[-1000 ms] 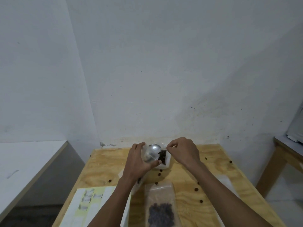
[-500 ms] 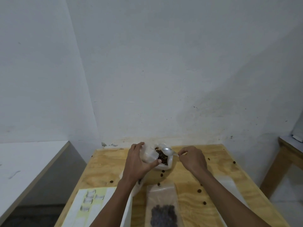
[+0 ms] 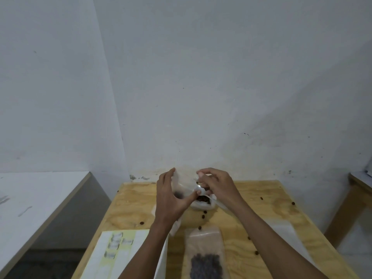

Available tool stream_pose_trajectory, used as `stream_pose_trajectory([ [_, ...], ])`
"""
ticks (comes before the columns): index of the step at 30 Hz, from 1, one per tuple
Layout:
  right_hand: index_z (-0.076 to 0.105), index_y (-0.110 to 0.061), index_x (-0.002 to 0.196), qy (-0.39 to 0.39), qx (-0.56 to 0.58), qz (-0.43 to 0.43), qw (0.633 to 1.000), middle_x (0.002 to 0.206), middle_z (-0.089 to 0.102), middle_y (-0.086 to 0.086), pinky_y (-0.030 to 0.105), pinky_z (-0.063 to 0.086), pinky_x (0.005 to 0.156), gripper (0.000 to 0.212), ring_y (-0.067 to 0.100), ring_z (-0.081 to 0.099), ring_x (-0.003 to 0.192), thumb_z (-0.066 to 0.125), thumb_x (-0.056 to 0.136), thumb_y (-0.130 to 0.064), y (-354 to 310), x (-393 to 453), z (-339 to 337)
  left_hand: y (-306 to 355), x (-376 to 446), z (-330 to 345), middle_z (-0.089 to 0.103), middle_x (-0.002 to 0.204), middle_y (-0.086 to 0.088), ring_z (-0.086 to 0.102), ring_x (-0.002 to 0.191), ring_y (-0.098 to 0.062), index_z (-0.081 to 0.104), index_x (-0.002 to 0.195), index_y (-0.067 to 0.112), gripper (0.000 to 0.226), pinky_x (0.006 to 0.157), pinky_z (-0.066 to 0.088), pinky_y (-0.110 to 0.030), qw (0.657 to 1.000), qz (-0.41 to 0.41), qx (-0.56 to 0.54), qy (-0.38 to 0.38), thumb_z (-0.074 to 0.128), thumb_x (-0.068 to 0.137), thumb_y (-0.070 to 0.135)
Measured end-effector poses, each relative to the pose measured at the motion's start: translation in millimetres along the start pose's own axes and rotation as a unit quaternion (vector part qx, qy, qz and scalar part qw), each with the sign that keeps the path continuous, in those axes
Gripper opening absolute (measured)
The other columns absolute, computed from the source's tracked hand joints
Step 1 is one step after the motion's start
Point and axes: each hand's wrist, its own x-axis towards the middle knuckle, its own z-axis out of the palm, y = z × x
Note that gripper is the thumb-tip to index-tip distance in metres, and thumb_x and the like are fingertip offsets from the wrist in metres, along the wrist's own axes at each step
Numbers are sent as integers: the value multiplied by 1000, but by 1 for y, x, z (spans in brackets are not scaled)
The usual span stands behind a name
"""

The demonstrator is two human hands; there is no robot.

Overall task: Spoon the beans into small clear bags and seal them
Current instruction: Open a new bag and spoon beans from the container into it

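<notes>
Above the wooden surface (image 3: 261,214), the left hand (image 3: 171,200) grips a small clear bag (image 3: 184,184); the right hand's (image 3: 218,186) grip pinches its top edge.

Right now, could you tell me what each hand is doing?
Left hand: holding the small clear bag.
Right hand: pinching the bag's top edge; spoon beneath it.

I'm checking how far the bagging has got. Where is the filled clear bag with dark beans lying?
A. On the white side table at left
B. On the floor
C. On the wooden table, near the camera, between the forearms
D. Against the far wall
C: the filled clear bag of dark beans lies flat on the light plywood table, between the two forearms.
</notes>
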Motion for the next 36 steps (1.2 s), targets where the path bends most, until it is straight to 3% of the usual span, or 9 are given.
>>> stream_pose_trajectory([
  [3,77,-20,93,-75,34,-24,996,78,74,6,33,60,68,9,17,71,72,76,91,-28,-27,-10,-1,10,0,0,50,135,3,49,125,-15,46,147,12,104,102,41,-29,1000,-6,2,14,73,67,74],
  [6,76,-18,88,-65,-20,-18,998,84,75,10,28,58,63,4,17,68,67,79,87,-17,-40,-15,0,20,0,-4,49,132,6,50,121,-12,44,148,16,102,98,43,-27,1000,-8,-6,7,75,68,70],
  [11,76,-12,87,-17,-70,-1,997,89,75,13,16,51,55,30,14,67,65,59,87,13,-51,-22,0,45,2,-12,59,117,13,57,102,0,44,148,27,95,76,45,-15,999,2,-44,-24,91,69,48],
  [14,76,-14,86,-6,-68,-2,998,87,74,10,17,53,57,32,16,70,72,57,89,11,-52,-29,1,51,2,-11,61,112,14,58,98,-1,45,147,30,96,75,45,-14,997,-9,-67,-25,95,66,40],
  [17,76,-17,82,4,-29,3,1000,85,75,8,32,63,73,25,22,73,82,60,89,1,-44,-35,-4,51,0,-15,61,108,10,58,95,-6,46,144,32,96,75,46,-18,993,-51,-108,11,97,63,40],
  [21,73,-15,89,-55,47,4,997,96,77,11,46,61,85,21,28,74,96,65,85,4,-30,-41,-12,55,5,-21,62,107,2,61,96,-20,49,140,30,91,74,48,-25,975,-115,-182,62,98,63,33],
  [27,66,-19,88,21,-3,-77,997,86,74,-3,30,61,79,16,10,72,83,78,88,-8,-35,-41,11,76,17,-26,62,116,0,61,95,-19,47,143,27,87,80,52,-28,942,-163,-287,61,94,69,29],
  [31,66,-21,81,87,30,-110,990,83,69,3,28,57,69,23,17,67,80,72,90,-1,-41,-34,1,80,20,-44,64,123,0,67,105,-14,57,132,29,64,83,53,-29,913,-179,-365,21,86,76,35],
  [36,76,-22,86,92,79,-98,988,90,74,4,24,57,66,31,13,68,83,65,91,6,-49,-31,-13,72,17,-54,75,102,-15,72,95,-32,70,104,5,15,79,61,-42,905,-147,-393,-68,74,90,4],
])
